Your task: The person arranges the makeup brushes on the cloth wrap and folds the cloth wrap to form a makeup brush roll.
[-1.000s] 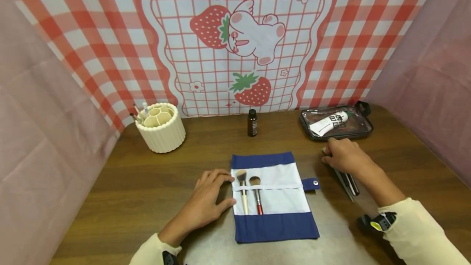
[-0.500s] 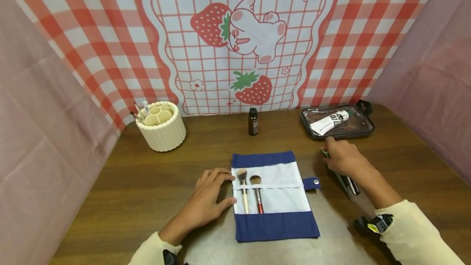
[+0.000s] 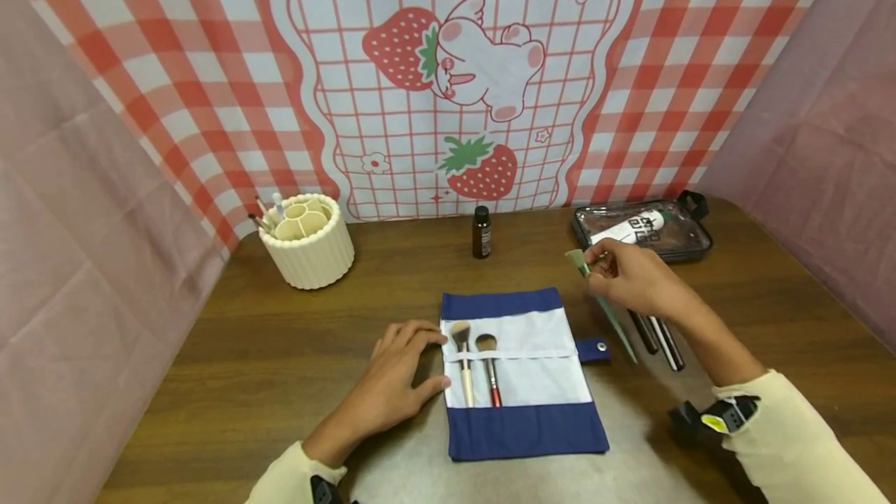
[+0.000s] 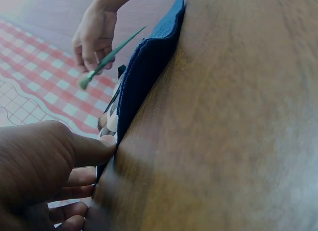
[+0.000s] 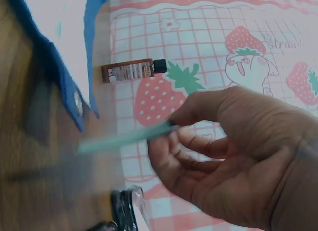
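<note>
My right hand (image 3: pixel 640 278) pinches a green makeup brush (image 3: pixel 616 325) near its pale bristles, between thumb and fingers. The handle slants down towards me, above the table right of a blue-and-white brush roll (image 3: pixel 526 432). Unfolded, the roll shows a cream-handled makeup brush (image 3: pixel 465 381) and a red-handled makeup brush (image 3: pixel 494 392) under its white strap. At the roll's left edge rests my left hand (image 3: pixel 392 372), thumb and fingertips touching the fabric. Two dark-handled brushes (image 3: pixel 645 334) lie on the table below my right hand.
A cream ribbed holder (image 3: pixel 311 263) with a few thin tools stands at the back left. Mid-back is a small dark bottle (image 3: pixel 481 233). Behind my right hand lies a clear black-edged case (image 3: pixel 689 243) with a white tube (image 3: pixel 633 228). Checked cloth hangs behind the table.
My right hand has lifted the green makeup brush off the other brushes and moved it left, towards the roll. The left hand has stayed at the roll's edge.
</note>
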`<control>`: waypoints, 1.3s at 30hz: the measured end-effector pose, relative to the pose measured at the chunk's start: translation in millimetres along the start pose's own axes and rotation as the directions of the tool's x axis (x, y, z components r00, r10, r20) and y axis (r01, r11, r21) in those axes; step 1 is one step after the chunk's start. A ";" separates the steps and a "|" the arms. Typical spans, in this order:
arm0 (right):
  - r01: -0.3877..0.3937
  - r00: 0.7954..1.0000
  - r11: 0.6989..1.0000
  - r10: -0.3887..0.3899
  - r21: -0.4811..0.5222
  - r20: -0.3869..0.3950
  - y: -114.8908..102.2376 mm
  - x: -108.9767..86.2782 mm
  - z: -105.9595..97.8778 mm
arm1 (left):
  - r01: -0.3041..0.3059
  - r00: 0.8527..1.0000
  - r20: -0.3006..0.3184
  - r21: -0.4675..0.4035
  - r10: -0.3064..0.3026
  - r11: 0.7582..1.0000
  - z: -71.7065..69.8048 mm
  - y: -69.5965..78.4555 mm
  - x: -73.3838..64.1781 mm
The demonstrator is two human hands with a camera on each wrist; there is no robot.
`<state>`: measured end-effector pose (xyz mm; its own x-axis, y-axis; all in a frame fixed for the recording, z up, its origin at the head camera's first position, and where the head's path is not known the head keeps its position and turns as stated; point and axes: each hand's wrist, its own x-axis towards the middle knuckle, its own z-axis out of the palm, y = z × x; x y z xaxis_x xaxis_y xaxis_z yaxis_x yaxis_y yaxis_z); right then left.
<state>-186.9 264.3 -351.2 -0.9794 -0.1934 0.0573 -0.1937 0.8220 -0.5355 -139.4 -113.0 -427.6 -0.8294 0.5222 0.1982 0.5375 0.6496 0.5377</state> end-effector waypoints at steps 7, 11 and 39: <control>0.045 0.999 0.936 -0.036 0.350 -0.033 -5.5 11.6 6.1 | 0.003 1.000 0.004 0.006 -0.003 1.000 1.5 -1.5 -0.9; 0.061 0.997 0.872 -0.027 0.486 -0.076 -9.6 19.7 13.2 | 0.003 1.000 0.001 0.003 -0.003 1.000 1.7 -1.8 -1.4; 0.087 0.992 0.696 -0.128 0.713 0.005 -30.0 46.0 77.4 | -0.005 1.000 -0.004 -0.007 0.005 1.000 1.4 -1.9 -0.4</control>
<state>-221.8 189.3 -397.7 -0.9462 -0.2999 0.1214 -0.1793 0.1736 -0.9684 -139.8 -113.7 -429.9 -0.8276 0.5228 0.2044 0.5404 0.6434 0.5422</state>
